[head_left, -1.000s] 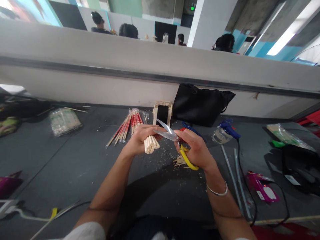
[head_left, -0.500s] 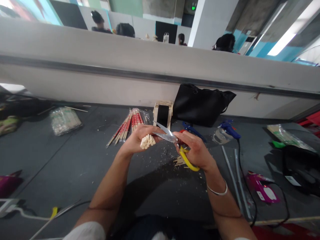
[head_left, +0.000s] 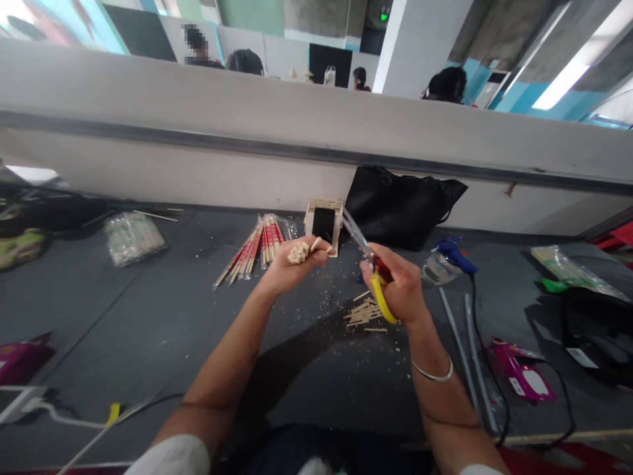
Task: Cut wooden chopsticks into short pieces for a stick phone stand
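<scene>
My left hand (head_left: 284,272) is closed around a bundle of pale wooden sticks (head_left: 298,253), whose ends face me. One stick (head_left: 315,245) stands apart from the bundle, near the thumb and fingertips. In my right hand (head_left: 403,284) is a pair of scissors (head_left: 380,293) with yellow and red handles. Their blades point up and to the left, apart from the sticks and slightly blurred. Short cut sticks (head_left: 364,313) lie in a loose pile on the dark table below the scissors, with small crumbs scattered around.
Red-wrapped chopsticks (head_left: 267,241) lie behind my left hand. A phone (head_left: 324,224) leans on a small wooden stand, beside a black bag (head_left: 395,208). To the right are a blue glue gun (head_left: 455,257), clear glue sticks (head_left: 457,349) and a magenta box (head_left: 523,371). A stick packet (head_left: 133,239) lies left.
The scissors have moved right, away from the sticks, and their blades have come closer together. My left hand has shifted slightly right, and one stick now stands apart from the bundle.
</scene>
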A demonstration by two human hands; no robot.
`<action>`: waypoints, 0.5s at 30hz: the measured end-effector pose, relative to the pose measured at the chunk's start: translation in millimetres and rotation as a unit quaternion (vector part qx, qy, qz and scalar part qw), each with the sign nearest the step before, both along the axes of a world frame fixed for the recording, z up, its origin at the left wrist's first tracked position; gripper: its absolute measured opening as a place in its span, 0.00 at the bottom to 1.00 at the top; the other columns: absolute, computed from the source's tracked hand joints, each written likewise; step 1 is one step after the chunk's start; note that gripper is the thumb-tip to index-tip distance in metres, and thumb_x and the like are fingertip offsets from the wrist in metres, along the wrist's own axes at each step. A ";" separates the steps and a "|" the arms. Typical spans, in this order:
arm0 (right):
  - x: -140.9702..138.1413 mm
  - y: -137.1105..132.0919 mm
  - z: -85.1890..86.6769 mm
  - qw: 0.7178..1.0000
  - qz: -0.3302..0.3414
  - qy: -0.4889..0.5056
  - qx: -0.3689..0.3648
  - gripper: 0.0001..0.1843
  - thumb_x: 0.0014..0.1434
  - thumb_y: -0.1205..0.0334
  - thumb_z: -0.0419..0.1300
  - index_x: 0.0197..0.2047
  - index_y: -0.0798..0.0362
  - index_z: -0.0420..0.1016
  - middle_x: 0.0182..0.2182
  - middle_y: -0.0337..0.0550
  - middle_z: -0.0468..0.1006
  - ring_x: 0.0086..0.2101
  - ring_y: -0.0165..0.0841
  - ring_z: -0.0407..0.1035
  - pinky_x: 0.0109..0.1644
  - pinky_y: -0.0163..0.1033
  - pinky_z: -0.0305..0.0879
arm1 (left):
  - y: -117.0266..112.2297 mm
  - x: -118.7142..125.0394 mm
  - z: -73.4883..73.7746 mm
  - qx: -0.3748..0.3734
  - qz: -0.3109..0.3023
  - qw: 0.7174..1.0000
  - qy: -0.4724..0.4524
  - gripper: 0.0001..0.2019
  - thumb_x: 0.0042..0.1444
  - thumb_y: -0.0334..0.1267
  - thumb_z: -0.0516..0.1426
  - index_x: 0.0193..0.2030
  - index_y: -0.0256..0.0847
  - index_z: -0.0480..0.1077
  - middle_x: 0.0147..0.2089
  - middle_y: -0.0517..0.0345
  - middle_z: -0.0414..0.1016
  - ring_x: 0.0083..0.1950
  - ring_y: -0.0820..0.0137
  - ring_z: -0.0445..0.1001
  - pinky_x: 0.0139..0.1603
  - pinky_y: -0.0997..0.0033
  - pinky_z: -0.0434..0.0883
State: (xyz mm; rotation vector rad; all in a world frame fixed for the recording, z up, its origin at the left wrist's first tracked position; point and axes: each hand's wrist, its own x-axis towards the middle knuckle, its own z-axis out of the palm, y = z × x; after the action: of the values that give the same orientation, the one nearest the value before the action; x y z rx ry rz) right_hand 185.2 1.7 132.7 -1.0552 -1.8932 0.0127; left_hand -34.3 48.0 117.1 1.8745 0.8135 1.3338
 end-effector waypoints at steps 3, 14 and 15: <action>0.7 -3.5 5.2 0.998 -0.040 0.055 -0.007 0.11 0.62 0.62 0.60 0.47 0.51 0.78 0.27 0.34 0.76 0.23 0.25 0.64 0.29 0.31 0.66 | 17.8 13.7 -24.5 -0.066 0.009 0.994 -0.088 0.19 0.56 0.57 0.62 0.34 0.40 0.75 0.26 0.59 0.76 0.29 0.72 0.73 0.34 0.71 0.72; 5.6 -4.0 6.8 0.995 -0.051 0.069 -0.048 0.13 0.62 0.57 0.60 0.48 0.49 0.78 0.30 0.36 0.77 0.25 0.27 0.67 0.32 0.34 0.69 | 36.4 46.7 -101.1 -0.257 0.010 0.942 -0.213 0.24 0.40 0.56 0.70 0.29 0.42 0.65 0.17 0.72 0.63 0.18 0.78 0.63 0.30 0.70 0.74; 5.9 -3.5 6.6 0.995 -0.050 0.069 -0.046 0.13 0.62 0.57 0.60 0.48 0.49 0.78 0.29 0.36 0.77 0.25 0.26 0.66 0.32 0.33 0.68 | 35.9 46.1 -103.2 -0.268 0.007 0.943 -0.198 0.24 0.39 0.53 0.71 0.28 0.41 0.65 0.17 0.71 0.63 0.18 0.79 0.62 0.27 0.72 0.72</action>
State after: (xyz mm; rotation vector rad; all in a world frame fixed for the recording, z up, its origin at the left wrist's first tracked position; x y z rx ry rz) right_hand 191.1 -1.8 139.3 -1.1810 -1.7277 0.1135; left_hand 11.9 83.8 13.9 1.1345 0.8647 1.2774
